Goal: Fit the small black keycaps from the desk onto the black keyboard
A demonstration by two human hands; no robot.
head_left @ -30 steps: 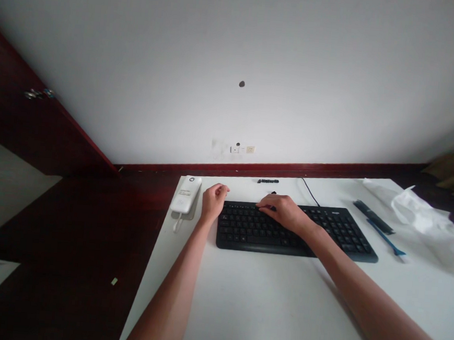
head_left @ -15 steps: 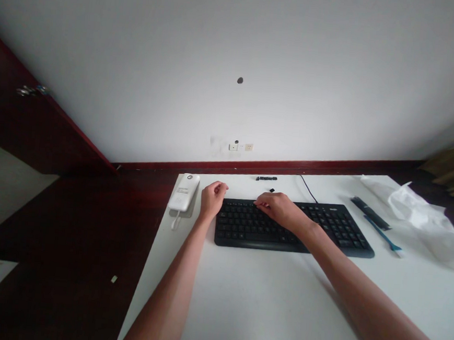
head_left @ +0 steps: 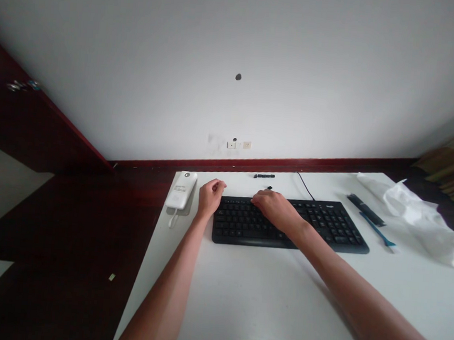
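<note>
A black keyboard [head_left: 246, 226] lies on the white table, its cable running off the far edge. Over its upper rows is my right hand [head_left: 274, 209], fingers pressed together at the top row of keys; anything pinched there is hidden. My left hand [head_left: 210, 196] rests at the keyboard's far left corner, its fingers curled in, and I cannot make out what they hold, if anything. Just behind the right hand lies a small black piece [head_left: 269, 188], like a loose keycap. Farther back sits a short row of small black pieces [head_left: 265, 176].
A white power bank [head_left: 181, 191] with a short loop cable lies left of my left hand. To the keyboard's right are a black strip [head_left: 366, 210], a blue brush [head_left: 379, 232] and a crumpled white bag [head_left: 416, 208]. The white table [head_left: 233, 296] stands near a wall.
The whole view has shifted slightly, with everything a little farther left and up. Both hands keep nearly the same place at the keyboard; the right fingers stay at the top row.
</note>
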